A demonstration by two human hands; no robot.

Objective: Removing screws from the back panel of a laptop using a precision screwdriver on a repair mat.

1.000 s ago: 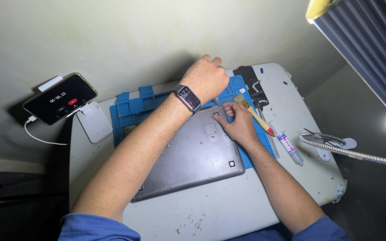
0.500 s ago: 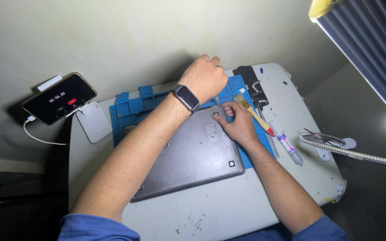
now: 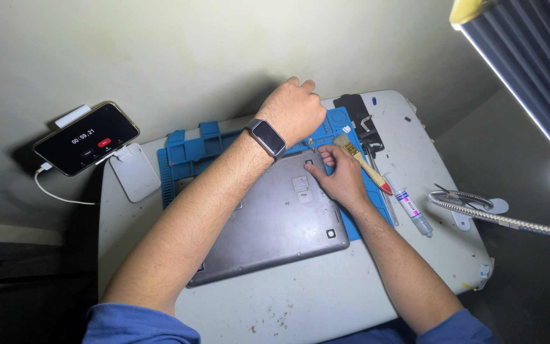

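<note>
A grey laptop [image 3: 268, 216] lies bottom-up on a blue work mat [image 3: 189, 153]. My left hand [image 3: 297, 108], with a dark watch on the wrist, is curled in a fist over the laptop's far right corner. A thin tool shaft shows just under the fist; the rest of the tool is hidden. My right hand [image 3: 342, 175] rests on the same corner, its fingertips pressed on the cover next to the tool's tip and holding nothing.
Right of the laptop lie a wooden brush [image 3: 364, 165] with a red handle tip and a small tube [image 3: 412, 207]. A phone [image 3: 87, 137] showing a timer and a white block [image 3: 133, 172] sit at the left. A flexible metal arm [image 3: 504, 218] reaches in from the right, and a black part [image 3: 358, 108] lies at the back.
Both hands stay at the laptop's far right corner. My right hand's fingers have shifted slightly.
</note>
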